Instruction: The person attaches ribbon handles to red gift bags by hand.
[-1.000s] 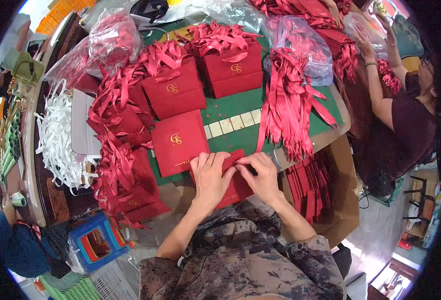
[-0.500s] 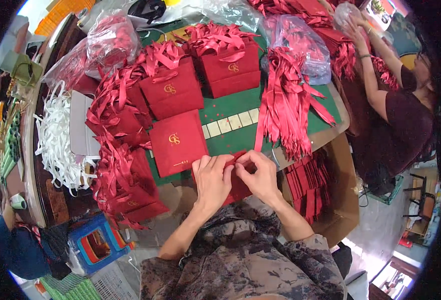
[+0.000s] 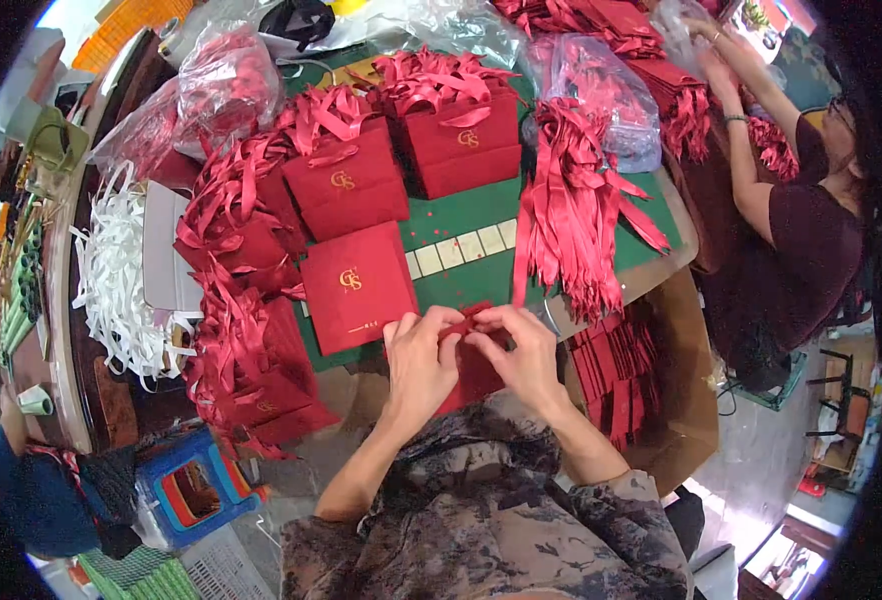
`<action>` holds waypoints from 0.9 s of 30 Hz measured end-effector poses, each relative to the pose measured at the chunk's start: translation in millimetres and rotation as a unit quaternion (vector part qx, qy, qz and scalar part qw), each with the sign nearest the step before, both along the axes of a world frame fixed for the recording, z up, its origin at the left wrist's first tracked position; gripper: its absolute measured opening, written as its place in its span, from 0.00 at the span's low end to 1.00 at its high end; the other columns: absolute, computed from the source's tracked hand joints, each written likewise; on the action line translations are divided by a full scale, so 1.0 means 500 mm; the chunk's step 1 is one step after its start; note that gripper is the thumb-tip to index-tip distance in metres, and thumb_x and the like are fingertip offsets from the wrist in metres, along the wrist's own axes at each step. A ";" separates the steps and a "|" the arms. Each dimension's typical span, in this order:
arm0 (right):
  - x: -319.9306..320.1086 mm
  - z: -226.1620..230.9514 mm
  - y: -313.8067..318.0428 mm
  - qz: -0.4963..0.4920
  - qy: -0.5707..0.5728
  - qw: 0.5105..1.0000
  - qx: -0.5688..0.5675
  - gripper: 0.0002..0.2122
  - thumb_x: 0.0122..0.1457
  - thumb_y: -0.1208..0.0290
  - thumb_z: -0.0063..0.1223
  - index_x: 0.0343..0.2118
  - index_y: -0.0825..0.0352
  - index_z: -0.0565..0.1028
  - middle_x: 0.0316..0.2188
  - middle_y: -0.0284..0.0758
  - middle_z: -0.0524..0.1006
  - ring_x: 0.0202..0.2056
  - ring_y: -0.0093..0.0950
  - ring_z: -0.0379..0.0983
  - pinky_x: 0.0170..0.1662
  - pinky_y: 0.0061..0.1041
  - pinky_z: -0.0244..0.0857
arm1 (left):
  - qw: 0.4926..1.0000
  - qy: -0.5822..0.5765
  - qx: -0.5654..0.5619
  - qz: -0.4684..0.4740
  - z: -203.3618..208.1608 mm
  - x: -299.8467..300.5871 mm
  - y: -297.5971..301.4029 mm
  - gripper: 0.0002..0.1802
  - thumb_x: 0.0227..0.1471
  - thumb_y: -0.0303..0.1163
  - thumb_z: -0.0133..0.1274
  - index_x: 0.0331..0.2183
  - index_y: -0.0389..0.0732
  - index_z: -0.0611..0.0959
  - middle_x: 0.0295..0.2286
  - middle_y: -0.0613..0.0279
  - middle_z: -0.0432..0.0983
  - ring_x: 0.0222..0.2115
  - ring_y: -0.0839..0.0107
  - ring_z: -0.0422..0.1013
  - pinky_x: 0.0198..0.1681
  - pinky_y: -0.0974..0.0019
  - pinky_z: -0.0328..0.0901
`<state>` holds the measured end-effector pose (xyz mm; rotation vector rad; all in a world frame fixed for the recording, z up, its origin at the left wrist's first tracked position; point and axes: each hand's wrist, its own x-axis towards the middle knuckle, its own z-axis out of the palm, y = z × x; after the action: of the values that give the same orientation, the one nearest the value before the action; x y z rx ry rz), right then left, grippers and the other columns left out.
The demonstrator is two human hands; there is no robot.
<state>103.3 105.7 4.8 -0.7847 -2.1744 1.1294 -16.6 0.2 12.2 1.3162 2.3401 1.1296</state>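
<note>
While a camouflage-patterned shirt (image 3: 481,510) fills the near edge, the person's two hands meet just beyond it at the upper edge of a red bag (image 3: 477,378). Fingers curled, the left hand (image 3: 421,362) pinches that edge between thumb and forefinger; the right hand (image 3: 519,355) is rounded the same way, its thumb and forefinger tips nearly together on the bag, close beside the left's. Exactly what the fingertips grip is partly hidden. The bag lies between the hands, in front of the shirt, at the near side of the green tabletop (image 3: 466,213).

To the right of the hands, a cardboard box (image 3: 691,375) holds rows of red bags. Just past the left hand, a flat red bag (image 3: 359,290) with a gold emblem lies on the tabletop. Further left are heaped red ribbons (image 3: 236,335), then a tangle of white ribbons (image 3: 116,275).

Beyond, red bags stand upright in two groups (image 3: 346,190) (image 3: 461,148), ribbons spilling over their tops. A bundle of long red ribbons (image 3: 573,215) hangs toward the tabletop's right edge, beside a clear plastic bag (image 3: 633,110). At far right, a co-worker (image 3: 801,240) in dark clothing reaches toward more plastic.
</note>
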 end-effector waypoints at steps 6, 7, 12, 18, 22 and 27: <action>0.007 0.013 0.040 0.052 -0.034 0.992 0.109 0.13 0.42 0.75 0.71 0.32 0.66 0.78 0.28 0.35 0.76 0.35 0.36 0.73 0.36 0.33 0.67 | 0.999 0.013 -0.001 -0.034 0.006 0.010 0.001 0.10 0.47 0.23 0.59 0.35 0.43 0.82 0.30 0.65 0.79 0.33 0.61 0.71 0.41 0.59 0.59; 0.006 0.015 0.045 0.053 -0.034 0.992 0.109 0.13 0.42 0.75 0.71 0.32 0.66 0.78 0.28 0.35 0.76 0.35 0.36 0.73 0.36 0.33 0.67 | 0.999 0.018 0.007 -0.035 0.004 0.010 0.001 0.09 0.47 0.23 0.59 0.34 0.43 0.82 0.30 0.65 0.79 0.32 0.62 0.70 0.41 0.59 0.59; 0.015 0.029 0.088 0.142 -0.110 0.980 0.083 0.07 0.54 0.69 0.63 0.30 0.66 0.79 0.26 0.37 0.73 0.35 0.37 0.72 0.37 0.35 0.65 | 0.997 0.051 0.013 -0.054 0.008 0.012 -0.003 0.09 0.46 0.22 0.58 0.33 0.44 0.83 0.29 0.66 0.78 0.33 0.63 0.69 0.41 0.60 0.59; 0.007 0.036 0.149 0.268 -0.169 0.948 -0.002 0.10 0.58 0.63 0.56 0.31 0.65 0.80 0.28 0.39 0.74 0.36 0.40 0.73 0.41 0.39 0.67 | 0.983 0.150 0.068 -0.081 0.010 0.032 0.005 0.11 0.43 0.22 0.58 0.33 0.45 0.83 0.28 0.67 0.76 0.33 0.64 0.70 0.41 0.59 0.59; 0.000 0.028 0.158 0.300 -0.165 0.938 -0.051 0.09 0.58 0.65 0.57 0.31 0.66 0.80 0.28 0.40 0.75 0.34 0.40 0.74 0.39 0.37 0.67 | 0.982 0.152 0.072 -0.080 0.001 0.036 0.009 0.09 0.44 0.23 0.58 0.32 0.46 0.83 0.28 0.67 0.77 0.33 0.65 0.70 0.42 0.59 0.59; -0.011 -0.002 0.120 0.154 -0.091 0.983 -0.036 0.09 0.59 0.66 0.57 0.33 0.68 0.78 0.29 0.39 0.76 0.34 0.37 0.75 0.39 0.34 0.67 | 0.995 0.036 0.028 -0.089 0.006 0.035 0.008 0.08 0.46 0.28 0.63 0.32 0.46 0.83 0.25 0.67 0.78 0.30 0.65 0.71 0.42 0.59 0.59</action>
<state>97.6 165.8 4.0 -0.6148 -2.4827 1.3395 0.8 4.4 15.1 1.5762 2.2007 1.1168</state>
